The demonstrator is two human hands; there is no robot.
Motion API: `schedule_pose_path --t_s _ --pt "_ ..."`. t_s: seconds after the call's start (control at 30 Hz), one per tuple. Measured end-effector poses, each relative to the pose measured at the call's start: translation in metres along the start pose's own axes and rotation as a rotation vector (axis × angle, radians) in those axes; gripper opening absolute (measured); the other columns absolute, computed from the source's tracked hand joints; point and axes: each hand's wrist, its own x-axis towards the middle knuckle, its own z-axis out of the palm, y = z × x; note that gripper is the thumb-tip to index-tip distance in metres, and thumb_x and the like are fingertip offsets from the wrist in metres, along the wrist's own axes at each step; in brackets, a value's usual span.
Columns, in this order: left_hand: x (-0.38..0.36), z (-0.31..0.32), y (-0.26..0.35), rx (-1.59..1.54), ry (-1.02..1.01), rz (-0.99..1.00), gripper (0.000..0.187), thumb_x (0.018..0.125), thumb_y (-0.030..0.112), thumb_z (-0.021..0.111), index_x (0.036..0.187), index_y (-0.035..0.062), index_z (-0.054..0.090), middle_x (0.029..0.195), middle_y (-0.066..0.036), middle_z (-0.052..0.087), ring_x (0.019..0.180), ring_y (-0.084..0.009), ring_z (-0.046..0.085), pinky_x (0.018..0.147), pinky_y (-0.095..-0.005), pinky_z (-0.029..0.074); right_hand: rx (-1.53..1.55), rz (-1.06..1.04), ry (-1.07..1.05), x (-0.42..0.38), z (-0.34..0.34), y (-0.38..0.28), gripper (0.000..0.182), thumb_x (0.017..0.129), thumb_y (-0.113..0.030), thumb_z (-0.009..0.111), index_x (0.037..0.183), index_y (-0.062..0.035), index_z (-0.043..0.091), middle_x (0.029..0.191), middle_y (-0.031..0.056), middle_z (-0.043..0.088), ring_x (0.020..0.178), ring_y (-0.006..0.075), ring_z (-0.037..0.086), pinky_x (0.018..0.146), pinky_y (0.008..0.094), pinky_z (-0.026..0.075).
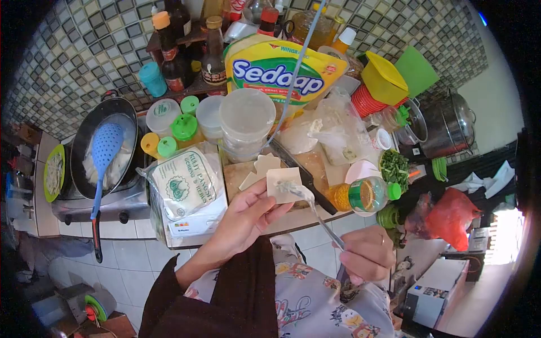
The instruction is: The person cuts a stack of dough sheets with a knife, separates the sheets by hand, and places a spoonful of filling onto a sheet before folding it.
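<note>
A square dumpling wrapper (277, 194) rests on the fingers of my left hand (251, 211), its edge pinched under the thumb. A little pale filling (286, 185) lies in the middle of the wrapper. In my right hand (367, 253) is a metal spoon (325, 224), gripped by its handle, with its smeared tip over the wrapper. More wrappers (265, 166) sit on a wooden board (239, 173) just behind my left hand. A dark-handled knife (307, 179) lies slanted across that board. To the left stands a pack of wrappers (185, 181) on a white kitchen scale (194, 222).
At the left a frying pan (85, 181) with a blue slotted spatula (106, 149) stands on the stove, its handle over the front edge. An oil bottle (360, 195) lies at the right near chopped greens (394, 167). Plastic tubs (247, 115) and a Sedaap pouch (284, 70) crowd the back.
</note>
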Motion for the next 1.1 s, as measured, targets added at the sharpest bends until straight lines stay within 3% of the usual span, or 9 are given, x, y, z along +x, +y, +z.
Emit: schedule_pose_path --t_s 0.2,0.3,0.63,0.7,0.83,0.9,1.03,1.1 --pt "0.0 -0.001 0.001 -0.032 0.009 0.015 0.039 0.087 0.001 0.039 0.124 -0.0056 0.031 0.119 -0.013 0.046 0.107 -0.0191 0.049 0.092 -0.0278 0.042 0.052 -0.004 0.141 -0.006 0.0 -0.002 0.023 0.08 -0.018 0.056 0.077 0.0043 0.059 0.069 0.0116 0.051 0.05 0.0209 0.054 0.036 0.0256 0.047" --pt "0.001 -0.002 0.0 -0.027 0.006 0.026 0.039 0.087 0.001 0.039 0.124 -0.0053 0.032 0.119 -0.013 0.046 0.107 -0.0187 0.049 0.092 -0.0277 0.042 0.091 0.006 0.044 -0.007 -0.001 0.003 0.023 0.08 -0.017 0.056 0.076 0.0046 0.059 0.069 0.0123 0.052 0.05 0.021 0.054 0.037 0.0262 0.048" --pt "0.001 -0.001 -0.004 0.021 0.006 0.039 0.039 0.087 0.0 0.039 0.125 -0.0049 0.032 0.122 -0.013 0.044 0.109 -0.0192 0.047 0.095 -0.0297 0.04 0.076 -0.009 0.102 -0.009 0.002 0.002 0.025 0.081 -0.019 0.054 0.076 0.0054 0.058 0.07 0.0128 0.051 0.052 0.0212 0.054 0.04 0.0273 0.049" --pt "0.001 -0.002 -0.004 0.029 0.008 0.044 0.039 0.087 0.0 0.039 0.125 -0.005 0.032 0.122 -0.013 0.044 0.11 -0.0192 0.047 0.095 -0.0297 0.039 0.015 -0.012 0.01 -0.008 -0.002 0.001 0.025 0.081 -0.019 0.054 0.076 0.0052 0.058 0.071 0.0128 0.051 0.054 0.0214 0.055 0.04 0.028 0.049" --pt "0.001 -0.002 -0.004 0.015 0.01 0.037 0.038 0.087 0.0 0.039 0.124 -0.005 0.032 0.122 -0.013 0.044 0.11 -0.0189 0.047 0.095 -0.0294 0.04 0.107 -0.033 0.023 -0.01 -0.011 0.003 0.025 0.081 -0.019 0.054 0.077 0.0052 0.058 0.07 0.0123 0.051 0.054 0.0212 0.055 0.041 0.0279 0.049" --pt "0.001 -0.002 -0.004 0.014 -0.001 0.038 0.038 0.087 0.0 0.039 0.124 -0.0048 0.032 0.121 -0.013 0.045 0.109 -0.0188 0.047 0.095 -0.0294 0.04 0.091 -0.037 0.094 -0.01 -0.008 0.004 0.026 0.082 -0.02 0.053 0.076 0.0051 0.058 0.07 0.0125 0.051 0.051 0.0206 0.053 0.04 0.0273 0.049" --pt "0.002 -0.003 -0.006 0.026 -0.012 0.035 0.038 0.087 0.0 0.039 0.125 -0.0041 0.032 0.121 -0.012 0.046 0.109 -0.0186 0.047 0.094 -0.0296 0.04 0.007 -0.047 0.044 -0.007 -0.004 0.005 0.027 0.083 -0.02 0.051 0.074 0.0047 0.057 0.068 0.0122 0.05 0.048 0.0197 0.052 0.04 0.0265 0.049" --pt "0.002 -0.003 -0.006 0.024 -0.011 0.033 0.038 0.087 0.0 0.039 0.125 -0.0039 0.032 0.12 -0.012 0.046 0.109 -0.0185 0.047 0.094 -0.0297 0.04 0.119 -0.053 0.1 -0.01 -0.009 0.005 0.027 0.084 -0.019 0.05 0.074 0.0049 0.057 0.068 0.0124 0.05 0.047 0.0201 0.052 0.039 0.0266 0.049"
